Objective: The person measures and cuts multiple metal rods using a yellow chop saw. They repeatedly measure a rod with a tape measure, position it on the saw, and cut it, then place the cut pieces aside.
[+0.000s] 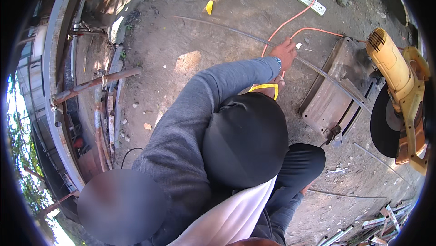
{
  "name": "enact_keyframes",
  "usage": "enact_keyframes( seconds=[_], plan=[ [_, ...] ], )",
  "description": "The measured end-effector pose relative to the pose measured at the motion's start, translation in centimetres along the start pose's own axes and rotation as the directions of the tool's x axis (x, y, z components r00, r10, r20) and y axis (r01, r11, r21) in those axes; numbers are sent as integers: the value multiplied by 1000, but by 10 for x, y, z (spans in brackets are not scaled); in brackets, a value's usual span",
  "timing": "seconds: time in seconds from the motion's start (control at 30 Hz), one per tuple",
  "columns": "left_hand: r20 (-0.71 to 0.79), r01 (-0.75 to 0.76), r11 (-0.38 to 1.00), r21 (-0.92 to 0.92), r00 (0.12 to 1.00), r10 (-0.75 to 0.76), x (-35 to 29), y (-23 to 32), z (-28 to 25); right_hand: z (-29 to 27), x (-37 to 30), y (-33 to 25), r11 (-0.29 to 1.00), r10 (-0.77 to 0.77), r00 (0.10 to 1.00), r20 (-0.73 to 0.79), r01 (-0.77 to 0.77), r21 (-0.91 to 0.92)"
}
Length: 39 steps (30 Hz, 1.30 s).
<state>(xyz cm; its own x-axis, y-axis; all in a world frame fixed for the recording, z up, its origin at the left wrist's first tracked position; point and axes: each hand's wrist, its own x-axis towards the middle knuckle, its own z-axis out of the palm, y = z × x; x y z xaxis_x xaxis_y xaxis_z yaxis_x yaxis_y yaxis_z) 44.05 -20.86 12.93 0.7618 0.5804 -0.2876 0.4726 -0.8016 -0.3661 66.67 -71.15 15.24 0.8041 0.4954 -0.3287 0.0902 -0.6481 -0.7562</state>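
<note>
Rod [318, 70] lies on ground, crossing saw base [328, 96] under raised blade [385, 123]. Left hand [285, 51] pressing on rod, holding white chalk [298, 45]; fingers bent. Right hand [272, 89] mostly hidden, grip on yellow tape [263, 86] unclear. Marking seems in progress; cut not yet done.

No packages, labels, signs — or screens (none anywhere).

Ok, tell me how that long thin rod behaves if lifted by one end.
The rod is very long and thin, so it would probably sag and whip. It looks like steel, likely heavy for its width. Round, it may roll on the saw base.
</note>
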Motion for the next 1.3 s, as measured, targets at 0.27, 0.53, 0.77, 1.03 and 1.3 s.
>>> enact_keyframes(
  seconds=[0.27,0.53,0.77,1.03,1.3],
  plan=[
    [44,152,864,-480,988,-149,6,8,22,2,1,-1,1000,3,1000,27,-3,16],
    [47,123,842,-525,992,-116,23,20,20,6,-2,-5,1000,8,999,46,-9,18],
    [120,129,860,-494,990,-79,27,31,7,9,-11,-1,1000,22,998,59,-23,15],
    [-73,98,871,-482,986,-151,21,24,37,2,24,-16,999,25,997,68,-22,-34],
    [-35,-72,804,-590,997,64,41,0,18,18,25,2,992,27,997,73,-36,121]
  ],
)
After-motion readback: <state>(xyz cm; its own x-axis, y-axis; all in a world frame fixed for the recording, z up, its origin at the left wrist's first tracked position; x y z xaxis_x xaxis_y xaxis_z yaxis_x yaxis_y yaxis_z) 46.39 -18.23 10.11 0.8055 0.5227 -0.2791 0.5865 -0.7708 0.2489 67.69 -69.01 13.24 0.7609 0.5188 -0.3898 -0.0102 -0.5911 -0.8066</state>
